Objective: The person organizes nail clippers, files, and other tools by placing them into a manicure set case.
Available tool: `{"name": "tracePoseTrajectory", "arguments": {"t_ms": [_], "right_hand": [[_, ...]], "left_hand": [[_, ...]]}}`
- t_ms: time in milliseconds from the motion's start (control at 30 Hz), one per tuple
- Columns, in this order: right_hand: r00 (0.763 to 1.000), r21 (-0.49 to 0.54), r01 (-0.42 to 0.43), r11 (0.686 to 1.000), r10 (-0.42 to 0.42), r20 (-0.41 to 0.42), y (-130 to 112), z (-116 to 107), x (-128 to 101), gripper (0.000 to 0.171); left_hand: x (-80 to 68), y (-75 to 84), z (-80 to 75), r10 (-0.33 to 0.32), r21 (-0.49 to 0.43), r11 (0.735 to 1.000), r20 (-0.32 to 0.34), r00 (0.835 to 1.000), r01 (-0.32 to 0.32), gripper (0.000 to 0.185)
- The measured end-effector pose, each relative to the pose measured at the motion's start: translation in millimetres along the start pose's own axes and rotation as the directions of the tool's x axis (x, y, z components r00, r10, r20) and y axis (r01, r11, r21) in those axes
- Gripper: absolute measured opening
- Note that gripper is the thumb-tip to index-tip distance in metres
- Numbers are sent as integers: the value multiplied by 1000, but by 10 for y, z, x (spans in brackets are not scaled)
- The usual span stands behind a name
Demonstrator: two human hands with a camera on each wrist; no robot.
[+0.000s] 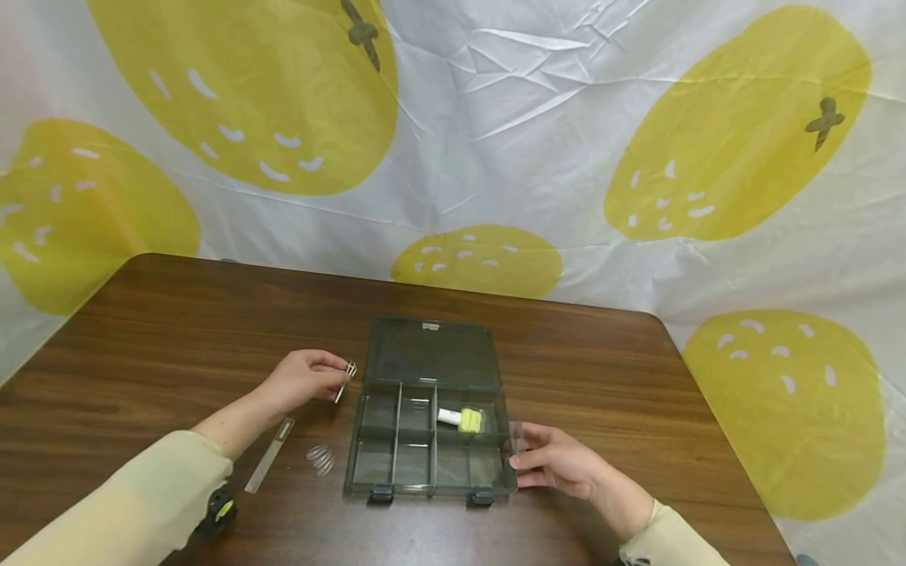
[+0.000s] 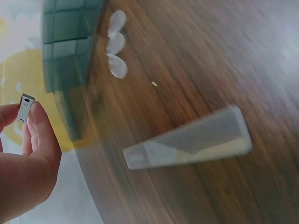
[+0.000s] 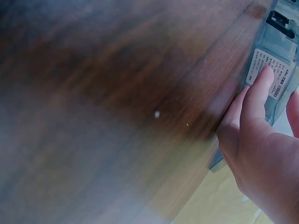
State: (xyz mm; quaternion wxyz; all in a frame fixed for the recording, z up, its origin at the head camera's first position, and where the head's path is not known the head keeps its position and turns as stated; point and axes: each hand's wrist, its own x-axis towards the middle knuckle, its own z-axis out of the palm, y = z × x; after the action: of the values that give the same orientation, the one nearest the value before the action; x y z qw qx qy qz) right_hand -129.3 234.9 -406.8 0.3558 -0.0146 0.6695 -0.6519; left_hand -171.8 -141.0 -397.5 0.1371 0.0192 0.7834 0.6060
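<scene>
My left hand pinches a small silver nail clipper above the table, just left of the organizer box. In the left wrist view, the metal end of the clipper shows between thumb and fingers. The grey see-through organizer box lies with its lid folded back. Inside, a yellow nail polish bottle with a white cap lies on its side in the upper right compartment. Against the box's right side rests my right hand, its fingers touching the wall by a white label.
A clear flat strip lies on the brown table below the left forearm. Clear rounded pieces sit between it and the box. Behind the table hangs a white cloth with yellow fruit prints.
</scene>
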Motion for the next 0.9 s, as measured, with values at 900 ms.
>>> {"name": "tracePoseTrajectory", "arguments": {"t_ms": [900], "right_hand": [[999, -18, -15, 1000, 14, -31, 2, -9, 5, 72]], "left_hand": [[171, 187, 486, 17, -229, 973, 119, 993, 10, 34]]}}
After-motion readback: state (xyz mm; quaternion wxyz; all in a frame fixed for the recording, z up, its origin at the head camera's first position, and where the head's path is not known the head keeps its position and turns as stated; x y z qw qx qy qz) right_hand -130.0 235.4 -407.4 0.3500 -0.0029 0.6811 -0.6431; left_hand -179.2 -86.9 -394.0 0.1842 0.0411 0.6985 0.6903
